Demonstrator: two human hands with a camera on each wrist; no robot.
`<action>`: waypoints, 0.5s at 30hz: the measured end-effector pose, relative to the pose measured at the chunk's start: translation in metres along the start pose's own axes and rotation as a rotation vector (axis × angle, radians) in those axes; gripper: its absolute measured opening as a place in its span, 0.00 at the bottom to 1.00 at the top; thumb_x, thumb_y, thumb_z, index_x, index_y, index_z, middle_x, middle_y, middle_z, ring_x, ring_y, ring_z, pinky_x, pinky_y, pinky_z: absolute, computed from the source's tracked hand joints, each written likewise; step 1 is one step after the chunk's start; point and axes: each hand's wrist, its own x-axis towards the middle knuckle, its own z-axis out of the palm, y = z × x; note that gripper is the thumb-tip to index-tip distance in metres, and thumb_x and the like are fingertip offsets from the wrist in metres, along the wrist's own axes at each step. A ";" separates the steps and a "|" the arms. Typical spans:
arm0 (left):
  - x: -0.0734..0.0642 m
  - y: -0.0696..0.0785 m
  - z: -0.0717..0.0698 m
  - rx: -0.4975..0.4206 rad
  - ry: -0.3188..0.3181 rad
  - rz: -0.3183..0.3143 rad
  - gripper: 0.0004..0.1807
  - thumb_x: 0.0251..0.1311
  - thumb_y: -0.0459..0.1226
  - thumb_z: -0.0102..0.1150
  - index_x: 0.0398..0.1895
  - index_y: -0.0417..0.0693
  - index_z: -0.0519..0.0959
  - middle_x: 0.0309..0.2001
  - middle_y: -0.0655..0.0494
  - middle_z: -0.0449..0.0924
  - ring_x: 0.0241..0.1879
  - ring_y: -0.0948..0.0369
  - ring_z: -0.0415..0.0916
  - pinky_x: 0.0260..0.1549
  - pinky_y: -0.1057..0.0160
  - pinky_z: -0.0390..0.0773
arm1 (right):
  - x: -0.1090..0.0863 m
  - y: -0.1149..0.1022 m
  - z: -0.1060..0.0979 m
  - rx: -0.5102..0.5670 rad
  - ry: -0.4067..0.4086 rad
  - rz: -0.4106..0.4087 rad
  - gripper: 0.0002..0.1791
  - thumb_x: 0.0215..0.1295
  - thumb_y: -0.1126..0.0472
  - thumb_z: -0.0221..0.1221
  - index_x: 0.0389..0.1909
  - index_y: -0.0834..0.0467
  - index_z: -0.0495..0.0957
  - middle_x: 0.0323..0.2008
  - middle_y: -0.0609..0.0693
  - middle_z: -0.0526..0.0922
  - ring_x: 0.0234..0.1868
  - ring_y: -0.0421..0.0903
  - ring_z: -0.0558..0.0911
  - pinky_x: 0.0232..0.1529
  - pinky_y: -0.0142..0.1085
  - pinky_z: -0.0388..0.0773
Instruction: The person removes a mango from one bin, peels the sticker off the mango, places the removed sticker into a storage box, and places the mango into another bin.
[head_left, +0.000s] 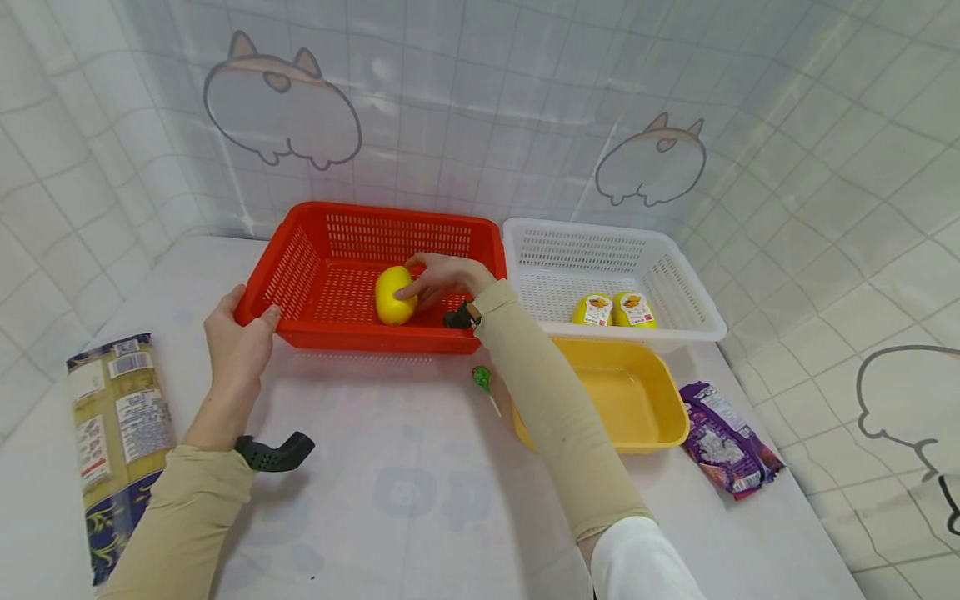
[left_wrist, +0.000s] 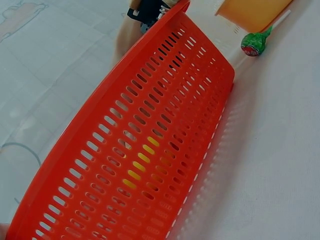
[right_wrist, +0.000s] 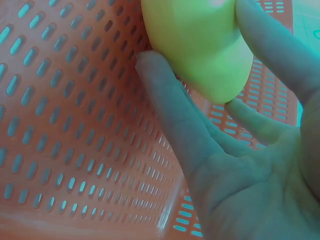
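A smooth yellow fruit, shaped like a mango (head_left: 393, 296), is inside the red plastic basket (head_left: 405, 340) near its front wall. My right hand (head_left: 442, 279) reaches over the front rim and holds this mango between thumb and fingers; in the right wrist view the mango (right_wrist: 200, 45) sits at the fingertips. With my left hand (head_left: 238, 342) I grip the basket's front left corner, thumb over the rim. Seen from the left wrist, the slotted wall of the basket (left_wrist: 115, 150) fills the view, and yellow shows through some slots.
To the right, a white basket (head_left: 690, 329) holds two yellow fruits with labels (head_left: 597, 311). Before it stands a yellow tray (head_left: 645, 446), partly behind my right forearm. A green-wrapped lollipop (head_left: 482, 377), a purple packet (head_left: 723, 442) and a long noodle-like packet (head_left: 123, 417) lie on the table.
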 end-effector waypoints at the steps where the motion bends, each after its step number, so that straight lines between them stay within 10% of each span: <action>1: 0.000 0.000 0.000 0.000 0.000 -0.001 0.36 0.75 0.42 0.45 0.81 0.54 0.46 0.79 0.54 0.52 0.75 0.53 0.56 0.70 0.57 0.66 | 0.000 0.000 0.000 0.001 -0.003 0.002 0.46 0.61 0.54 0.69 0.75 0.54 0.54 0.63 0.56 0.70 0.49 0.51 0.85 0.56 0.42 0.82; 15: 0.001 0.001 0.000 0.009 -0.003 -0.011 0.36 0.75 0.43 0.45 0.81 0.55 0.45 0.79 0.54 0.51 0.75 0.52 0.56 0.70 0.58 0.66 | 0.000 0.001 0.000 -0.011 -0.005 0.008 0.48 0.61 0.52 0.69 0.76 0.53 0.53 0.63 0.54 0.71 0.52 0.52 0.84 0.57 0.43 0.81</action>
